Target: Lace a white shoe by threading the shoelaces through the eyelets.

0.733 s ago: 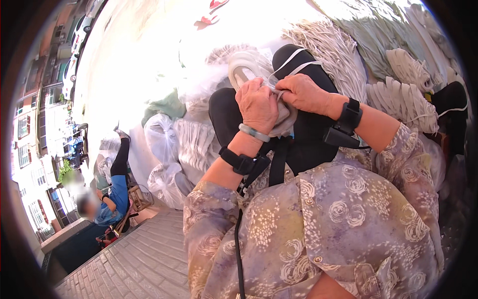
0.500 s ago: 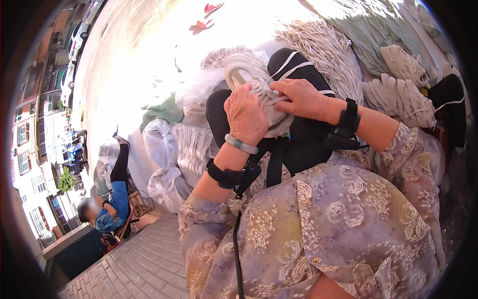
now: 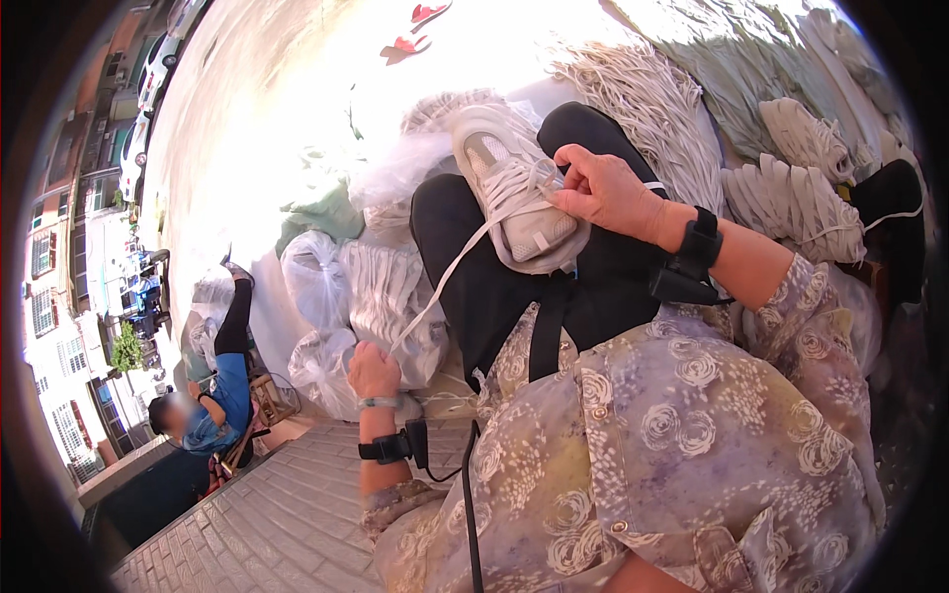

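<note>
A beige lace-up sneaker [image 3: 542, 235] lies across my black-trousered thighs. Laces criss-cross over its front. From its side a pale shoelace [image 3: 442, 278] runs taut down and left to my left hand [image 3: 374, 372], whose fingers are closed on the lace's end, well away from the shoe. At the shoe's right edge, my right hand [image 3: 605, 195] pinches part of the lacing between thumb and forefinger. Both wrists wear black straps.
Loose laces [image 3: 647, 119] lie in a heap beyond my right knee. Laced beige shoes [image 3: 796, 203] sit at the right. Clear plastic bags [image 3: 321, 277] stand left of my legs. A seated person in blue [image 3: 222, 410] is farther left. Red slippers [image 3: 413, 43] lie ahead.
My left hand has moved from the shoe down and left, drawing the lace out straight. My right hand has stayed by the shoe, shifting slightly up.
</note>
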Available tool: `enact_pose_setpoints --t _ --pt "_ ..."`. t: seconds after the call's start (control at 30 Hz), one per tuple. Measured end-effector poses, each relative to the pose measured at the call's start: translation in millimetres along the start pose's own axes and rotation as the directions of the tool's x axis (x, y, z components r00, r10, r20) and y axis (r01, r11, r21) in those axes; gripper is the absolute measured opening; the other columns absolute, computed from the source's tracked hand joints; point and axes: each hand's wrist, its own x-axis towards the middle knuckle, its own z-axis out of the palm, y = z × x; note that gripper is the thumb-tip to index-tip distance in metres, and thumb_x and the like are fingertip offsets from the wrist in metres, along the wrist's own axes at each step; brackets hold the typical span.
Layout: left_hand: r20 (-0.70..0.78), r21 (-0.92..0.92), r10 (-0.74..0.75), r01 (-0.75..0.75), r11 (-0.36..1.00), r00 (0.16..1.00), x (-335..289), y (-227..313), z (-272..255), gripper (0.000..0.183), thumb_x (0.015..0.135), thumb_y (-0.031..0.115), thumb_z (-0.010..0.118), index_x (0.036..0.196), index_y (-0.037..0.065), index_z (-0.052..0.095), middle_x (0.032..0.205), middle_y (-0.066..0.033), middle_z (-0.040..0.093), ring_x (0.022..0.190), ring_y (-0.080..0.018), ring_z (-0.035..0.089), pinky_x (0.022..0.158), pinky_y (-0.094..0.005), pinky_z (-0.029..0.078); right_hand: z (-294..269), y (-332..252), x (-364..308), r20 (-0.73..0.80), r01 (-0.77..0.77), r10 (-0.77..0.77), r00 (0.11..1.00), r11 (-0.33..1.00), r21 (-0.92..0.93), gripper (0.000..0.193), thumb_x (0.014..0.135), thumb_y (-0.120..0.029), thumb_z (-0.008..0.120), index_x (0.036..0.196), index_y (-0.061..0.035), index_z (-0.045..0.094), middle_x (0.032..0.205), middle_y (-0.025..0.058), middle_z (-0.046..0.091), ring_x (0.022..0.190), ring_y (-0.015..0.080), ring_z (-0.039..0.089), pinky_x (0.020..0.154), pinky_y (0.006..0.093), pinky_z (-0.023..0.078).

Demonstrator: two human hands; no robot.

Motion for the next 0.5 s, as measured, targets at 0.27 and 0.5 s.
enact_pose_setpoints --t 0.27,0.5 --pt "-0.647 -0.230 0.561 -0.833 0.504 0.517 10.6 159.3 -36.9 0.023 0.079 0.020 0.061 0.097 0.004 0.061 0.112 -0.0154 0.058 0.105 -0.0323 0.052 0.090 -0.0397 0.039 -3.8 6.3 38.8 0.089 -0.348 0.340 0.936 0.933 0.093 0.027 0.075 -0.024 0.063 0.070 0.0016 0.057 0.062 0.0132 0.058 0.059 0.0205 0.058 0.057 0.0345 0.046" --pt "-0.577 -0.036 0.694 -0.863 0.504 0.430 2.3 202.8 -56.7 0.012 0.079 0.016 0.059 0.079 0.004 0.059 0.089 -0.0089 0.061 0.084 -0.0313 0.056 0.074 -0.0376 0.043 8.1 21.2 26.7 -0.199 -0.110 0.137 0.970 0.984 0.137 0.017 0.077 -0.016 0.056 0.082 -0.0002 0.058 0.066 0.0146 0.060 0.062 0.0251 0.058 0.062 0.0340 0.045"
